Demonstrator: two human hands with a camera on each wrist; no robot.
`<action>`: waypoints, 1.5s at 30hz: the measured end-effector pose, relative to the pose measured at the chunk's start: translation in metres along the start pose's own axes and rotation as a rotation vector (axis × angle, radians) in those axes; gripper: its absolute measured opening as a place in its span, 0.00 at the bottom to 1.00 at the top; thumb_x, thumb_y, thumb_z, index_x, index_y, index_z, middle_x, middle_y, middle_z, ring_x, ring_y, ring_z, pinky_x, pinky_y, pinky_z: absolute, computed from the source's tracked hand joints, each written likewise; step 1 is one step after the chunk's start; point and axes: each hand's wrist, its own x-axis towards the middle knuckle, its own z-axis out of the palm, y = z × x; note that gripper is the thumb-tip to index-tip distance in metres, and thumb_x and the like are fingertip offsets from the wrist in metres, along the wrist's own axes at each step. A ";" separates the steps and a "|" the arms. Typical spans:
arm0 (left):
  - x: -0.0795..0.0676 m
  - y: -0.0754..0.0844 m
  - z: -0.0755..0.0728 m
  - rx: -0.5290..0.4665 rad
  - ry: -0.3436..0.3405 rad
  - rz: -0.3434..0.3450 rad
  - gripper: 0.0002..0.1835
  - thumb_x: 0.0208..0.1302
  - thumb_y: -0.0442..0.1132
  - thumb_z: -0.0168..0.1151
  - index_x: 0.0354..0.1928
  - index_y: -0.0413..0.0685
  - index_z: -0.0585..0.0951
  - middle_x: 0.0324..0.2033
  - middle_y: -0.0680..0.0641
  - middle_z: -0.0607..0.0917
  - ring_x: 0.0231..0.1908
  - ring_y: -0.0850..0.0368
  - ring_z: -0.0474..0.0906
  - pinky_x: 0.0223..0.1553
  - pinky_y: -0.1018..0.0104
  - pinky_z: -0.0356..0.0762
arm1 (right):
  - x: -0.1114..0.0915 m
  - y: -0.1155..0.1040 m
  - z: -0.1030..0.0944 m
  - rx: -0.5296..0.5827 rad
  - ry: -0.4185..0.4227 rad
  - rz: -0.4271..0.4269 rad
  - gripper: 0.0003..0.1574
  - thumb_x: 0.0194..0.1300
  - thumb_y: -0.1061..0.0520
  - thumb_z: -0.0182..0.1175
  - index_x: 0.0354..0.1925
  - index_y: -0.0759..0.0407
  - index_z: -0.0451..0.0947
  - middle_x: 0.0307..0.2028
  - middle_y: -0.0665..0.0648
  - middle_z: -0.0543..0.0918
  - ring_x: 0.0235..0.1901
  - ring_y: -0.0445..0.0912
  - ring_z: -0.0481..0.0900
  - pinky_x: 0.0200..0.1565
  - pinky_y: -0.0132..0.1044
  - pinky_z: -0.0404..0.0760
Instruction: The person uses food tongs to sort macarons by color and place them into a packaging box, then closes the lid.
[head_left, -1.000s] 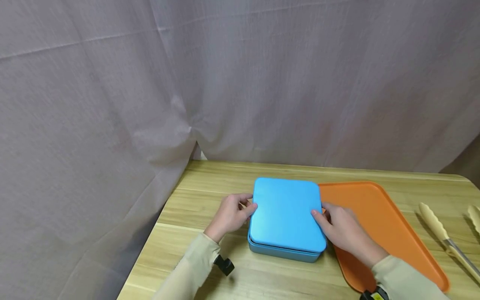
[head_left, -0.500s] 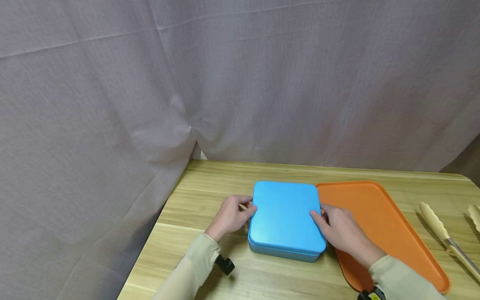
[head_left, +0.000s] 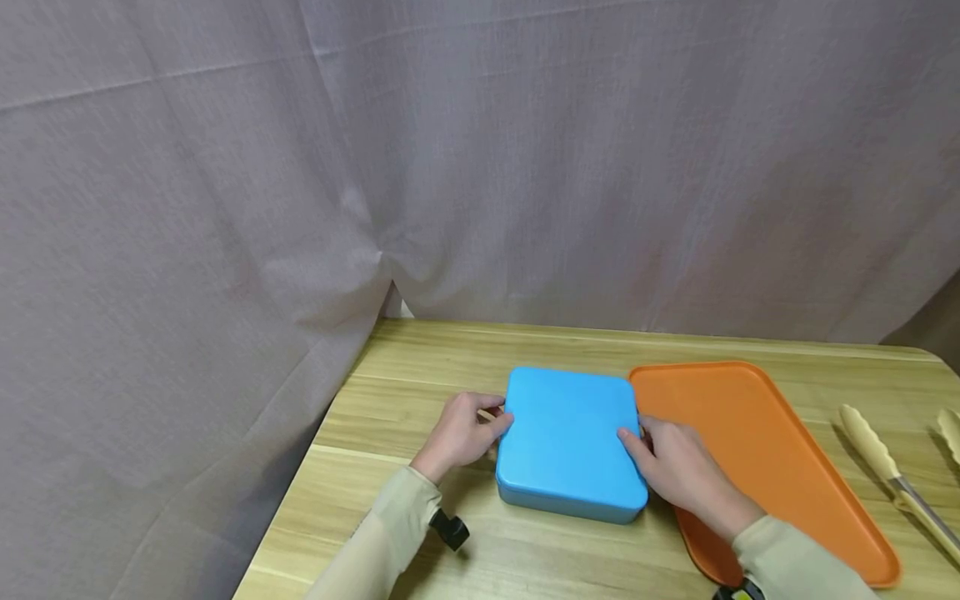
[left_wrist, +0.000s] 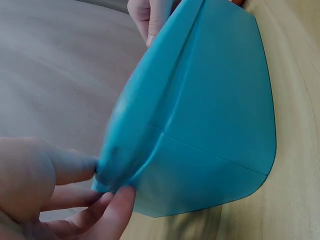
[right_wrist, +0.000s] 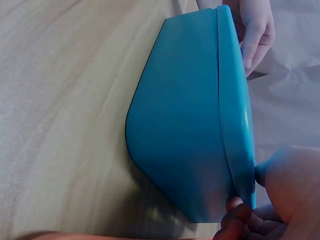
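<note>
A square blue tin box stands on the wooden table, its flat blue lid sitting over the top. My left hand pinches the lid's left edge, thumb on top and fingers below the rim. On the opposite side, my right hand grips the right edge the same way. In the right wrist view the lid's rim overlaps the top of the box wall, with a thin seam between them. The left wrist view shows the lid's rim along that side. The inside of the box is hidden.
An orange tray lies right of the box, under my right forearm. Farther right are tongs with cream scalloped tips, one arm cut off by the frame. A grey curtain hangs behind and left of the table.
The lid has come down onto the box, and the gap along its front edge has closed. My right hand has shifted slightly left and down with it; my left hand barely moved.
</note>
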 end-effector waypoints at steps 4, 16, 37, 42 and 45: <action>0.000 0.000 0.000 -0.062 -0.011 -0.021 0.20 0.75 0.38 0.64 0.63 0.34 0.82 0.45 0.41 0.88 0.33 0.56 0.90 0.32 0.57 0.91 | 0.001 -0.001 0.000 0.003 0.004 -0.002 0.22 0.80 0.48 0.57 0.28 0.55 0.71 0.17 0.50 0.66 0.17 0.44 0.65 0.20 0.33 0.64; 0.004 0.002 0.000 0.072 0.001 0.004 0.25 0.75 0.41 0.64 0.68 0.35 0.78 0.53 0.41 0.86 0.43 0.52 0.89 0.42 0.57 0.90 | 0.006 -0.003 -0.005 -0.029 0.027 -0.017 0.21 0.80 0.48 0.58 0.46 0.68 0.80 0.28 0.60 0.79 0.27 0.50 0.77 0.28 0.43 0.79; 0.018 -0.009 0.013 0.732 -0.189 0.210 0.47 0.77 0.73 0.31 0.85 0.50 0.46 0.85 0.50 0.45 0.83 0.39 0.37 0.78 0.30 0.46 | 0.025 -0.004 0.006 -0.232 -0.113 -0.177 0.51 0.83 0.34 0.44 0.79 0.75 0.52 0.80 0.75 0.50 0.78 0.73 0.49 0.75 0.68 0.58; 0.017 -0.011 0.014 0.736 -0.193 0.208 0.47 0.77 0.73 0.31 0.85 0.50 0.46 0.85 0.50 0.44 0.82 0.39 0.38 0.78 0.29 0.45 | 0.024 -0.001 0.010 -0.210 -0.118 -0.164 0.51 0.83 0.35 0.44 0.80 0.75 0.51 0.81 0.75 0.49 0.78 0.74 0.48 0.76 0.68 0.58; 0.018 -0.010 0.015 0.731 -0.188 0.212 0.47 0.77 0.72 0.31 0.85 0.49 0.46 0.85 0.51 0.43 0.82 0.36 0.39 0.78 0.29 0.45 | 0.024 -0.001 0.010 -0.198 -0.118 -0.158 0.51 0.83 0.35 0.44 0.80 0.75 0.50 0.81 0.75 0.48 0.78 0.75 0.47 0.76 0.69 0.57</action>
